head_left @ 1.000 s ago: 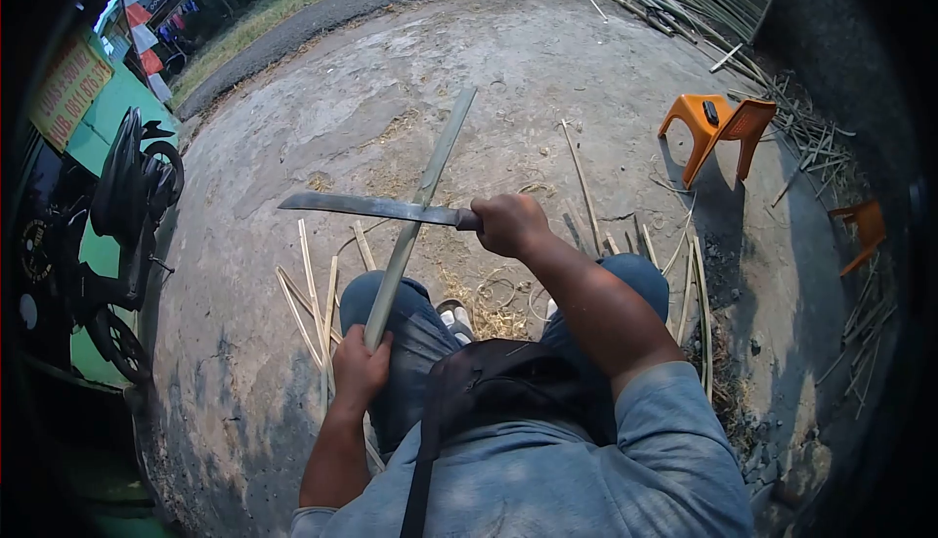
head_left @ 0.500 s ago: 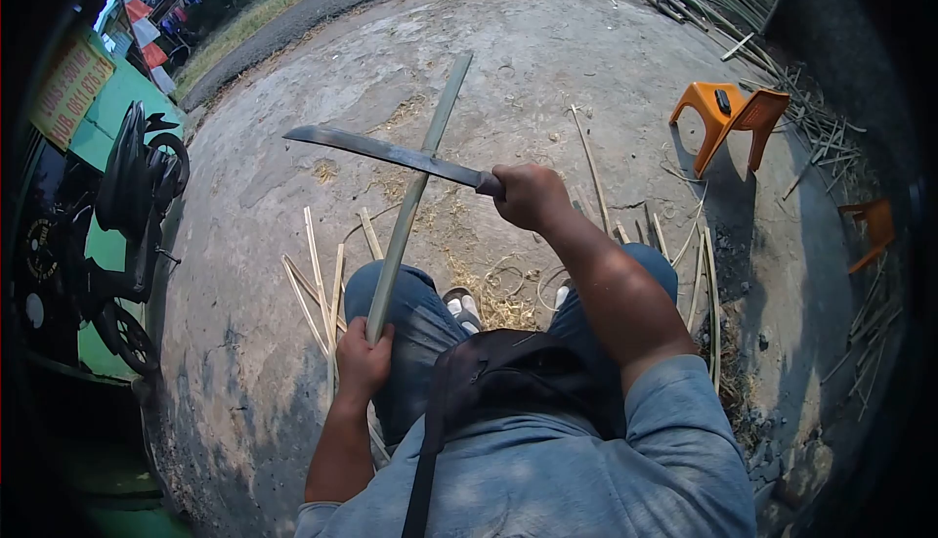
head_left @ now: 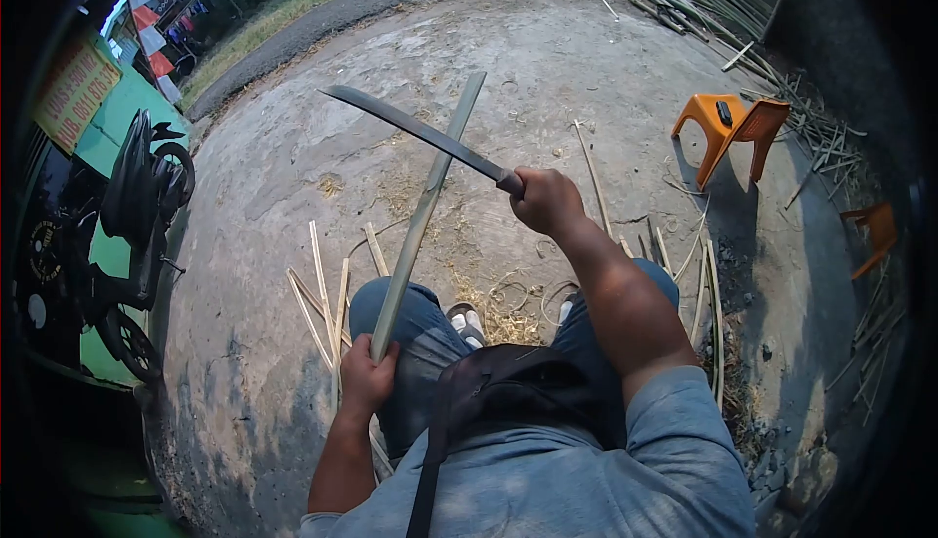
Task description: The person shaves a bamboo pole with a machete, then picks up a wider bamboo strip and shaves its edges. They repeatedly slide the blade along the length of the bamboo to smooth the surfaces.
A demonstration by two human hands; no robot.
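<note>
Slat: a long, flat, pale grey-green bamboo slat point(head_left: 422, 211) stands tilted between my knees. Its foot is in my lap and its top leans up and away to the right.
Left hand: my left hand point(head_left: 366, 377) is wrapped tight around the slat's lower end, holding it steady.
Blade: a long dark steel machete point(head_left: 420, 132) crosses the upper part of the slat, its tip pointing up and left.
Right hand: my right hand point(head_left: 547, 201) is a closed fist on the machete handle, raised above my right knee.
Contact: the blade lies across the slat in this view, but I cannot tell whether the edge bites in or only passes in front.
Done, as I judge it: several thin pale bamboo strips point(head_left: 318, 284) lie just left of my left knee, with curled straw-coloured shavings point(head_left: 503, 313) between my feet. More thin strips point(head_left: 703, 284) lie by my right knee, so some pieces look already worked.
Left, as I judge it: the slat in hand looks whole along its length, with no split or peel showing. A pile of uncut bamboo poles point(head_left: 684, 0) waits well apart at the far right.
Around: there is bare grey concrete ground point(head_left: 293, 147), an orange plastic stool point(head_left: 728, 128) to the right and a parked black motorcycle point(head_left: 127, 215) at the left edge.
</note>
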